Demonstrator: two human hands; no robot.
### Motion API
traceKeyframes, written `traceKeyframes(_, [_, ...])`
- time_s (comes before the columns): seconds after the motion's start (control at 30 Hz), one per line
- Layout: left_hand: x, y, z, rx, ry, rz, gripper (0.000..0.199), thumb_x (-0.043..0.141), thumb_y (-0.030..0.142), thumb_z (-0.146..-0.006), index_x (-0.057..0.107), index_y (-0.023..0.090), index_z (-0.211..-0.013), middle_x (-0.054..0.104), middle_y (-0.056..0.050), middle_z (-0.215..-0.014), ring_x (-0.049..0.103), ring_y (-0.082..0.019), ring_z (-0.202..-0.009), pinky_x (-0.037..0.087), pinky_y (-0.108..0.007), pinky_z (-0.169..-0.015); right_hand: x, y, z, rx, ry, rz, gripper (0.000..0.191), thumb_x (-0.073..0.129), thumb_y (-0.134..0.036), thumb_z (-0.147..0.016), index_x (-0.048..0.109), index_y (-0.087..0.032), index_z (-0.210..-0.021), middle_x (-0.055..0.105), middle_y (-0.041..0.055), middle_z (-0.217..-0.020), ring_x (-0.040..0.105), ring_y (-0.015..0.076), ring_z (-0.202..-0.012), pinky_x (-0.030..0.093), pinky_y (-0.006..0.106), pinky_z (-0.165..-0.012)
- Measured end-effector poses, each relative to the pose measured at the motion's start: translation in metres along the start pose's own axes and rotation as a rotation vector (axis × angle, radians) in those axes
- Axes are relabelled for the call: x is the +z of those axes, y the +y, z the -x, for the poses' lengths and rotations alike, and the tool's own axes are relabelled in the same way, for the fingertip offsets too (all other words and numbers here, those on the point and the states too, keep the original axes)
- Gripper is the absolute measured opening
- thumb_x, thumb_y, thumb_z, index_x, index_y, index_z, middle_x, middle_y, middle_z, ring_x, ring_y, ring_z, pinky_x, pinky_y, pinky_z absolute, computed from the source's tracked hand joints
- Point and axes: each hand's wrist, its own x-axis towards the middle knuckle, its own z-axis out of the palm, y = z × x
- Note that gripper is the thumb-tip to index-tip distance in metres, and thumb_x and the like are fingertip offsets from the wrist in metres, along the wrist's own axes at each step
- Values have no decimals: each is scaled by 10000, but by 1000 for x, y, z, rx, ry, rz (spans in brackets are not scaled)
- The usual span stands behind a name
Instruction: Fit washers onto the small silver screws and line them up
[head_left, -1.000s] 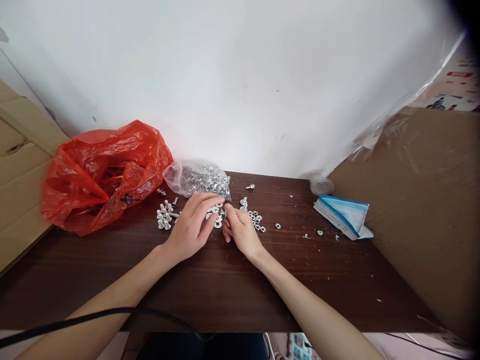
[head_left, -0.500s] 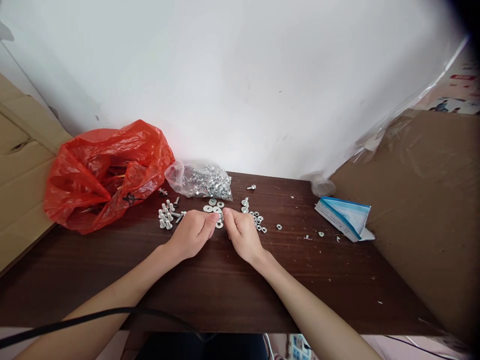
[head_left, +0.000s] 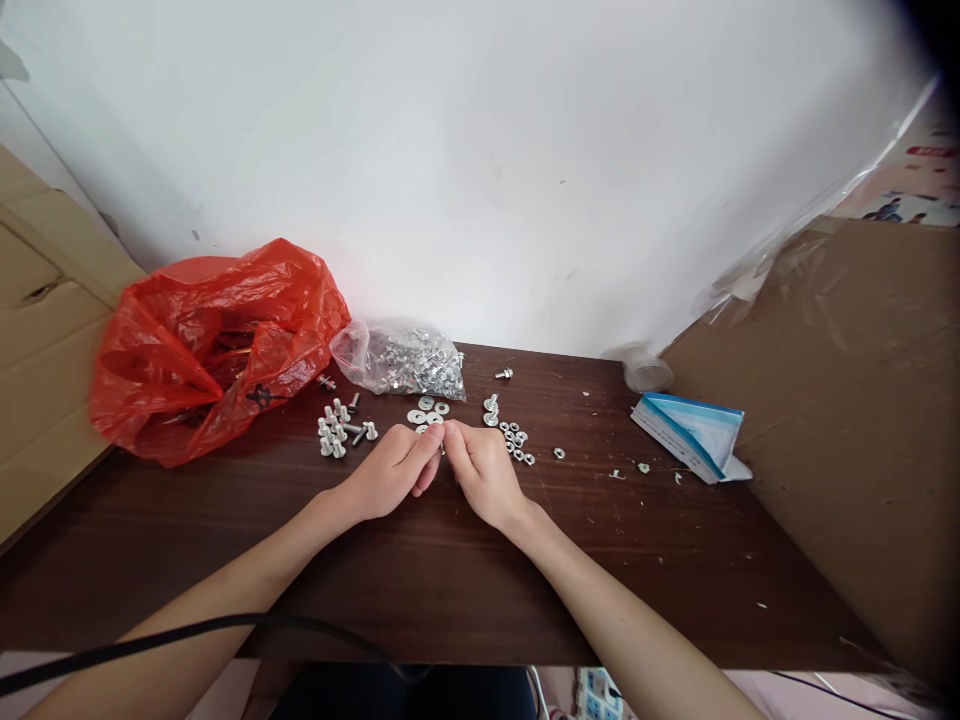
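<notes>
Near the middle of the dark table, my left hand (head_left: 394, 470) and my right hand (head_left: 484, 474) meet at the thumbs, both closed. Whatever lies between the fingertips is too small and hidden to name. Flat washers (head_left: 426, 416) lie just beyond the hands. Several bolts (head_left: 334, 428) stand grouped to the left of my left hand. Beyond my right hand are flanged bolts (head_left: 491, 409), with several nuts (head_left: 515, 437) beside them. A clear bag of small metal hardware (head_left: 420, 363) rests against the wall.
A red plastic bag (head_left: 217, 350) fills the table's left back. On the right lie a blue-and-white packet (head_left: 694, 435) and a small clear round container (head_left: 646, 372). Cardboard (head_left: 840, 400) stands on the right. A black cable (head_left: 195, 628) crosses over my left forearm.
The hands have come together; my left hand has moved slightly right, its lower fingers now showing, and its thumb touches my right thumb. A bolt beside my left hand is now more visible.
</notes>
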Motion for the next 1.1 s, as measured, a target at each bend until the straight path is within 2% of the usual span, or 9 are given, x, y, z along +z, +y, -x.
traceKeyframes(0.3, [0,0,0,-35,3,-17,749,173,546,-967,402,176,-357,417,-11,-361,425,-99,-431,375,-254,-574,1,3,1,0,2,32,439,250,-406,-990,355,-202,-615,399,-25,-527,344,103,-476,259,243,-521])
traceKeyframes(0.63, [0,-2,-1,-53,-8,73,756,163,561,-961,441,163,-382,455,-19,-380,435,-98,-439,375,-261,-578,-3,0,1,-75,-54,20,503,224,-360,-1007,479,-190,-608,552,16,-592,447,119,-527,310,242,-570])
traceKeyframes(0.87, [-1,0,-1,-54,-2,69,762,154,559,-962,443,163,-378,447,-21,-383,425,-99,-447,371,-265,-592,-3,1,1,-77,-70,60,514,210,-388,-1007,488,-191,-623,536,12,-585,441,120,-528,307,241,-572])
traceKeyframes(1.1, [0,-2,-2,-60,7,72,763,149,564,-959,438,166,-376,434,-19,-375,429,-102,-446,369,-267,-581,-1,2,1,-62,-31,130,484,210,-406,-1002,412,-197,-615,470,-1,-552,402,114,-498,278,243,-542])
